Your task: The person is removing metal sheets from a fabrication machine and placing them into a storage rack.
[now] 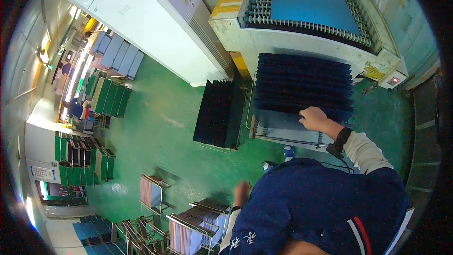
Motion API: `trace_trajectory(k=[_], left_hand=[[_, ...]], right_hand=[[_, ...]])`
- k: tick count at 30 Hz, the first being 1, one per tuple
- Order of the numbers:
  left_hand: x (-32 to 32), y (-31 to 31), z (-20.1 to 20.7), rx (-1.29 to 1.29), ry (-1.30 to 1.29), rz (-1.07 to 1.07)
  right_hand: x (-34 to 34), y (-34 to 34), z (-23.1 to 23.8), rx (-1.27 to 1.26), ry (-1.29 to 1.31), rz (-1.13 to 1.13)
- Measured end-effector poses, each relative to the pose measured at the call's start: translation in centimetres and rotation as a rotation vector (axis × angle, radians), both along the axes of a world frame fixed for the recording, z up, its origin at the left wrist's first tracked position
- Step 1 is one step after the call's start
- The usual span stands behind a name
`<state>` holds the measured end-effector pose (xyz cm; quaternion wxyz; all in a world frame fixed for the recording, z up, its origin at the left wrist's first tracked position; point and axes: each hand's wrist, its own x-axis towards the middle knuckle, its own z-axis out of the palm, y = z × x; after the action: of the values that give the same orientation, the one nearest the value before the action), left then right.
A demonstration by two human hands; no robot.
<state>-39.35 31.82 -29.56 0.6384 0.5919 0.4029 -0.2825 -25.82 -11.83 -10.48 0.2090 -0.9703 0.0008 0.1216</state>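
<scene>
My right hand (314, 118) reaches over a rack of upright dark panels (302, 82), its fingers closed at the top edge of the nearest dark panel (283, 118). A black wrist strap (343, 137) with a cord circles that wrist. My left hand (241, 193) hangs low by my side, apart from the racks, and blur hides its fingers. Behind the dark panels stands a roller conveyor machine (306, 40) with a flat blue panel (311, 4) lying on its rollers.
A second stack of dark panels (214, 115) stands on the green floor (165, 118) to the left. A tall white cabinet (155, 23) rises behind it. Metal racks of boards (193, 229) sit at my lower left. More green racks (111, 97) line the far left.
</scene>
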Motion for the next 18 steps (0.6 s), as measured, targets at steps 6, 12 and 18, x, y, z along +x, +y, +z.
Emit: trace_trajectory(k=[6,12,18], left_hand=[[-0.18,0.23,-0.6,-0.044,-0.009,0.037],[-0.12,0.09,-0.5,-0.036,-0.023,0.017],[-0.16,0.13,-0.56,-0.056,-0.012,0.025]], right_hand=[[0.16,-0.2,-0.24,0.006,-0.007,0.008],[0.24,-0.19,0.06,0.01,-0.005,0.014],[0.3,-0.12,0.33,0.015,0.013,0.002]])
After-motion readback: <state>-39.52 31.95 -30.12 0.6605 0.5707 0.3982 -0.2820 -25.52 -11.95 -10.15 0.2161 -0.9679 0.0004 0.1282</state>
